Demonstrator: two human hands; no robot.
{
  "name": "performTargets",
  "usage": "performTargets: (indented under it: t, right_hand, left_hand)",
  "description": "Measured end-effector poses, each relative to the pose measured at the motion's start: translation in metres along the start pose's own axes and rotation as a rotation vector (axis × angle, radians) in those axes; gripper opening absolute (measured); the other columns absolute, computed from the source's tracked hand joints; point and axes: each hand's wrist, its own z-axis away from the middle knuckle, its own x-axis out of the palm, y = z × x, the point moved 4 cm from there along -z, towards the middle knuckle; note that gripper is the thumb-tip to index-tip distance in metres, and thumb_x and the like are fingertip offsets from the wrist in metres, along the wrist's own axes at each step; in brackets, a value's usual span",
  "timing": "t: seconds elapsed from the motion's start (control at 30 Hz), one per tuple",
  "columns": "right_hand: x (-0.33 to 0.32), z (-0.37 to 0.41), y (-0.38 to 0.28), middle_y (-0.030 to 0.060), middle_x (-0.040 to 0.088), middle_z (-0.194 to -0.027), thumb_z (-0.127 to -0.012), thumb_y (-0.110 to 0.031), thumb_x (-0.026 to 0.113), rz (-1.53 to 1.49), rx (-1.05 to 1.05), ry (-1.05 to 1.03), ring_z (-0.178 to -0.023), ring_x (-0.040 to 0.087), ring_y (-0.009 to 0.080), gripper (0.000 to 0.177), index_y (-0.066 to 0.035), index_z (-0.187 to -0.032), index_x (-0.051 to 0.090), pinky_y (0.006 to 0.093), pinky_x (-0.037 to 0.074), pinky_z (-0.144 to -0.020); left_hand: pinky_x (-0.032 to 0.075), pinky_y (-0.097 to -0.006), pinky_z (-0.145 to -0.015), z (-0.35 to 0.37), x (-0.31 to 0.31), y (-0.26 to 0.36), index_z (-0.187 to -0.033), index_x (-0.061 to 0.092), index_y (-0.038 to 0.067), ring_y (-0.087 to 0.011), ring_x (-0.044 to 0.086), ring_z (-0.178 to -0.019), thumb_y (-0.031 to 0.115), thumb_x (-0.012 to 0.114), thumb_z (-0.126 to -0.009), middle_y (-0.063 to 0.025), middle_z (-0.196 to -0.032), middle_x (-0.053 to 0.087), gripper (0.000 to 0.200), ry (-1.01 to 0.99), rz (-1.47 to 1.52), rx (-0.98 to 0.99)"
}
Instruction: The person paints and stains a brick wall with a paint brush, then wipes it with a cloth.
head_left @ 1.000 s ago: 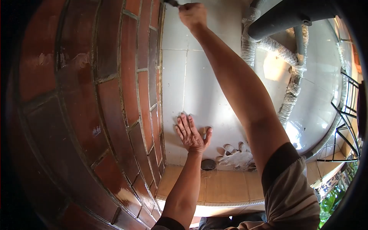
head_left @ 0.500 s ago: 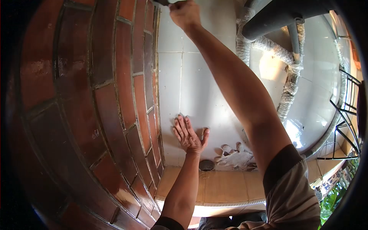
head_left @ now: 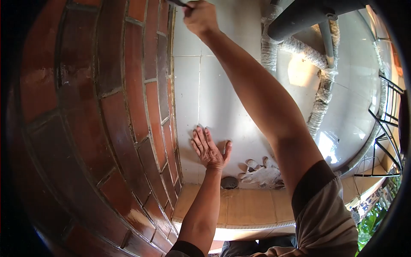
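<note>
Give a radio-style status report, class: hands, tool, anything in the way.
Right hand grips dark tool, partly out of frame. Left hand open, palm down on tiles. White glove lies aside, touching neither.

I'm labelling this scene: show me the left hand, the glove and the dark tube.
Left hand [head_left: 210,156], head view: back of the hand.
Glove [head_left: 260,176], head view: crumpled middle.
Dark tube [head_left: 305,19], head view: middle of its side.

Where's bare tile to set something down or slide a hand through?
White tiles: open patch beyond the left hand, between the brick wall and right forearm. Crowded: near edge, with the glove and dark round object; upper right, with wrapped pipes and thick dark pipe.
</note>
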Motion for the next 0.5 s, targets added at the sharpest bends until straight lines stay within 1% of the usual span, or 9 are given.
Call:
performTargets:
  t: [0.07, 0.13, 0.2, 0.27, 0.33, 0.37, 0.43, 0.47, 0.5]
  right_hand:
    - [0.019, 0.013, -0.011, 0.019, 0.061, -0.07, -0.083, -0.012, 0.062, 0.082, -0.282, 0.033, -0.062, 0.06, 0.0346, 0.011, -0.003, -0.076, 0.063, 0.041, 0.049, -0.059]
    - [0.006, 0.062, -0.02, 0.0166, 0.055, -0.067, -0.08, -0.006, 0.063, 0.112, -0.331, -0.072, -0.059, 0.057, 0.0331, 0.007, -0.003, -0.073, 0.061, 0.0398, 0.049, -0.058]
    - [-0.019, 0.125, -0.023, 0.0153, 0.054, -0.068, -0.079, -0.002, 0.062, 0.012, -0.328, -0.284, -0.059, 0.056, 0.0324, 0.007, -0.003, -0.073, 0.061, 0.041, 0.047, -0.058]
    - [-0.042, 0.137, -0.023, 0.0172, 0.054, -0.071, -0.078, -0.004, 0.062, -0.012, -0.264, -0.224, -0.063, 0.057, 0.0359, 0.005, -0.003, -0.073, 0.061, 0.0444, 0.049, -0.061]
    - [-0.047, 0.112, -0.021, 0.0197, 0.054, -0.072, -0.08, -0.006, 0.061, 0.035, -0.19, -0.12, -0.065, 0.056, 0.0395, 0.007, -0.002, -0.074, 0.061, 0.0473, 0.049, -0.063]
    - [-0.041, 0.079, -0.017, 0.0214, 0.055, -0.074, -0.083, -0.009, 0.061, 0.083, -0.209, 0.014, -0.066, 0.056, 0.0411, 0.01, -0.001, -0.075, 0.062, 0.0478, 0.048, -0.063]
    - [-0.019, 0.021, -0.007, 0.0212, 0.061, -0.071, -0.084, -0.011, 0.06, 0.097, 0.057, -0.074, -0.074, 0.062, 0.0395, 0.015, 0.0, -0.074, 0.062, 0.0449, 0.05, -0.066]
    - [0.02, 0.002, 0.016, 0.021, 0.061, -0.068, -0.081, -0.011, 0.062, 0.065, 0.045, -0.1, -0.076, 0.063, 0.0388, 0.014, 0.001, -0.075, 0.063, 0.0438, 0.051, -0.068]
    - [0.021, 0.01, -0.001, 0.0207, 0.061, -0.069, -0.079, -0.011, 0.062, 0.065, -0.109, -0.037, -0.075, 0.063, 0.0381, 0.013, 0.001, -0.074, 0.063, 0.0437, 0.051, -0.067]
  left_hand:
    - [0.008, -0.0605, -0.116, -0.001, -0.001, 0.0, -0.152, 0.017, 0.002, -0.045, 0.015, -0.146, 0.059, 0.057, -0.085, -0.0249, -0.158, 0.016, 0.097, 0.001, 0.012, -0.001]
    - [0.008, -0.0607, -0.116, 0.002, 0.0, -0.001, -0.152, 0.017, 0.002, -0.0449, 0.015, -0.146, 0.06, 0.056, -0.085, -0.0246, -0.158, 0.017, 0.097, -0.017, 0.006, -0.01]
    - [0.008, -0.0603, -0.116, -0.002, 0.003, 0.0, -0.153, 0.016, 0.003, -0.0442, 0.014, -0.146, 0.061, 0.055, -0.085, -0.0237, -0.159, 0.016, 0.098, -0.018, -0.001, -0.007]
    - [0.007, -0.0594, -0.117, 0.001, 0.003, -0.002, -0.154, 0.012, 0.003, -0.0428, 0.01, -0.148, 0.062, 0.054, -0.085, -0.0223, -0.16, 0.013, 0.099, -0.027, -0.021, -0.012]
    - [0.007, -0.0597, -0.116, -0.001, 0.001, 0.0, -0.153, 0.016, 0.003, -0.0438, 0.013, -0.147, 0.061, 0.055, -0.085, -0.0236, -0.159, 0.015, 0.098, -0.019, -0.004, -0.013]
    - [0.008, -0.0598, -0.116, -0.001, -0.001, 0.0, -0.152, 0.017, 0.002, -0.0443, 0.015, -0.146, 0.061, 0.055, -0.085, -0.0243, -0.159, 0.016, 0.097, -0.017, 0.002, -0.012]
    - [0.008, -0.0596, -0.116, 0.0, 0.0, 0.0, -0.152, 0.018, 0.002, -0.0442, 0.015, -0.146, 0.061, 0.054, -0.085, -0.0244, -0.159, 0.017, 0.096, -0.019, -0.006, -0.019]
    - [0.008, -0.0595, -0.116, 0.0, 0.001, 0.0, -0.152, 0.018, 0.002, -0.0441, 0.015, -0.146, 0.061, 0.054, -0.085, -0.0245, -0.158, 0.017, 0.096, -0.02, -0.008, -0.026]
    - [0.008, -0.0595, -0.116, 0.001, 0.001, 0.0, -0.152, 0.018, 0.002, -0.0441, 0.016, -0.146, 0.061, 0.054, -0.085, -0.0245, -0.158, 0.017, 0.096, -0.011, -0.007, -0.018]
